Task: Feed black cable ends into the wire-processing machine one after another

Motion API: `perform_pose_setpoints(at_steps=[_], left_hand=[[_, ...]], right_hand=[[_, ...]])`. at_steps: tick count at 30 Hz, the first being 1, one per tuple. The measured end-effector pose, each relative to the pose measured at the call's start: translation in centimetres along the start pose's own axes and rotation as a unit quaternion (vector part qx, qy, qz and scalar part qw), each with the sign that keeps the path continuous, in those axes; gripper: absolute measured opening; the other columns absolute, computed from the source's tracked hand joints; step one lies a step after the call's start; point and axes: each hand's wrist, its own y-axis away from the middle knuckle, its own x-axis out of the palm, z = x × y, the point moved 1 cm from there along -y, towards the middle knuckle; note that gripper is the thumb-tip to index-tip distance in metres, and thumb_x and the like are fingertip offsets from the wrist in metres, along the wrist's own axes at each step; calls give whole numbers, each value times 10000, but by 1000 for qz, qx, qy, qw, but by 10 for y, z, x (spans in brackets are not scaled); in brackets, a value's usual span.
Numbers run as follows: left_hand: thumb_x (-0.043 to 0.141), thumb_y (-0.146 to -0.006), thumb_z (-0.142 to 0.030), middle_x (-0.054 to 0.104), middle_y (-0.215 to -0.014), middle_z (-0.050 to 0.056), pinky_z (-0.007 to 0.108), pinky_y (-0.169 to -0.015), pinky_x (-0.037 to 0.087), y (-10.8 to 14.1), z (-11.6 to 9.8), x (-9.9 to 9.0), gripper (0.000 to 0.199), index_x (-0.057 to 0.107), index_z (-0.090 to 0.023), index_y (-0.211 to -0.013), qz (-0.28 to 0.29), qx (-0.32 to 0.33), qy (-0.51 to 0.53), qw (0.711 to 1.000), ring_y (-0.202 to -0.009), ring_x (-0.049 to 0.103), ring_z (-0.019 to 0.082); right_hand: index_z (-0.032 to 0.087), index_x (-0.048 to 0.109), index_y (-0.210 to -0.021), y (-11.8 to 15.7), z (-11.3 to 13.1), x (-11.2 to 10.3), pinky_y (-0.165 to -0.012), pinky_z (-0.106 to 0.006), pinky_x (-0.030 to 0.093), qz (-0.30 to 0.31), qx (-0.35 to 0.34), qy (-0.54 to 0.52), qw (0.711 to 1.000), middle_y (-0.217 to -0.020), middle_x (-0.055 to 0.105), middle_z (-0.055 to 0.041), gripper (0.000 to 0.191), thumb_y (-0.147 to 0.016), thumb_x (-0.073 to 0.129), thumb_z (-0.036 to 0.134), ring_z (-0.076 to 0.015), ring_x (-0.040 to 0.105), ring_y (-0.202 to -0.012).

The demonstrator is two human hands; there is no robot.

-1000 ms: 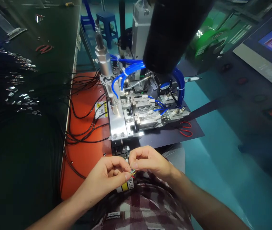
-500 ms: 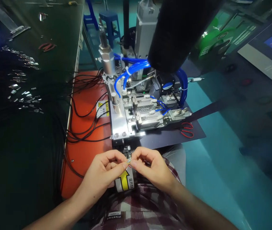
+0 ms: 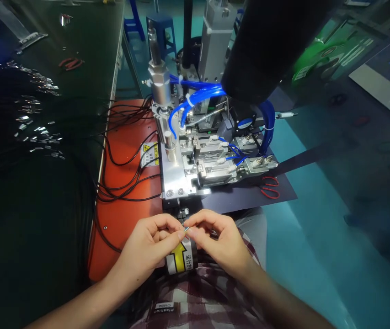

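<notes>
My left hand (image 3: 155,240) and my right hand (image 3: 217,237) meet fingertip to fingertip in front of my body. Between them they pinch a small shiny metal piece (image 3: 186,229); its exact kind is too small to make out, and the fingertips cover most of it. Just under the hands sits a cylinder with a white label (image 3: 189,261) and a yellow arrow (image 3: 179,258). Right beyond the fingers is a small black fixture (image 3: 183,214) at the front of the metal machine (image 3: 174,176).
Blue air hoses (image 3: 201,91) and black cables (image 3: 129,183) run about the machine over an orange base plate (image 3: 129,219). Red-handled scissors (image 3: 270,188) lie on the dark plate at right. A thick black tube (image 3: 259,50) hangs above. Shiny pieces (image 3: 44,137) are scattered on the dark left table.
The camera view has shifted slightly, so the machine appears a little further right. Both hands stay together on the small piece, whose tilt between the fingertips looks slightly different.
</notes>
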Motion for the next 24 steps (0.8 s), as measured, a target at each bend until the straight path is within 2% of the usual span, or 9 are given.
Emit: perform_pose_setpoints(at_steps=[2, 8, 11, 13, 15, 17, 20, 24], left_hand=[[613, -792, -431, 321, -494, -94, 151, -374, 196, 0, 0, -1, 284, 559, -156, -755, -3, 2, -6, 1000, -412, 239, 35], [589, -814, -387, 358, -511, -82, 154, -369, 215, 1, -3, 0, 238, 564, -156, -766, -6, 9, -37, 999, -416, 272, 42], [578, -830, -328, 506, -608, -25, 188, -451, 354, 1, -5, 1, 184, 606, -153, -783, -33, 91, -125, 987, -513, 439, 83], [566, -847, -271, 578, -743, 12, 221, -581, 434, 0, -4, -1, 121, 629, -167, -846, -71, 185, -213, 957, -665, 535, 123], [537, -869, -213, 586, -848, 27, 240, -691, 457, -2, -2, -4, 101, 623, -184, -913, -99, 273, -292, 911, -785, 559, 142], [489, -894, -166, 568, -906, 36, 242, -754, 460, -5, 2, -8, 141, 605, -188, -971, -102, 333, -342, 873, -845, 560, 141], [421, -922, -135, 540, -963, 46, 227, -769, 469, -11, 7, -14, 237, 568, -200, -1097, -69, 359, -405, 838, -869, 568, 131], [372, -928, -146, 536, -912, 54, 237, -660, 486, -17, 10, -20, 296, 548, -187, -1163, -55, 382, -501, 775, -770, 573, 145]], right_hand=[[180, 684, -778, 1, 1, 2, -535, -248, 402, -19, -37, 32, 999, -661, 605, 4, 47, -778, 654, 216, -121, 519, -564], [181, 608, -716, 4, 5, 5, -590, -257, 396, -33, -121, 118, 985, -710, 589, -3, 123, -835, 583, 162, -134, 525, -647], [184, 578, -709, 2, 2, 4, -586, -252, 390, -35, -104, 99, 989, -696, 569, 2, 143, -851, 560, 180, -133, 507, -637], [183, 568, -707, -1, -4, 3, -587, -250, 392, -49, -80, 79, 992, -698, 567, -1, 155, -860, 549, 203, -135, 506, -640], [181, 563, -710, -5, -11, 2, -583, -250, 394, -65, -59, 63, 994, -696, 560, -2, 157, -859, 554, 232, -136, 501, -633], [179, 563, -718, -10, -17, 0, -560, -247, 388, -75, -36, 45, 996, -676, 543, 4, 155, -850, 568, 260, -129, 481, -601], [179, 559, -720, -16, -23, -2, -522, -243, 375, -74, -3, 17, 997, -644, 524, 14, 164, -837, 579, 293, -120, 451, -554], [181, 551, -697, -22, -27, -1, -494, -242, 359, -71, 24, -1, 997, -607, 499, 24, 190, -810, 599, 327, -117, 430, -529]])
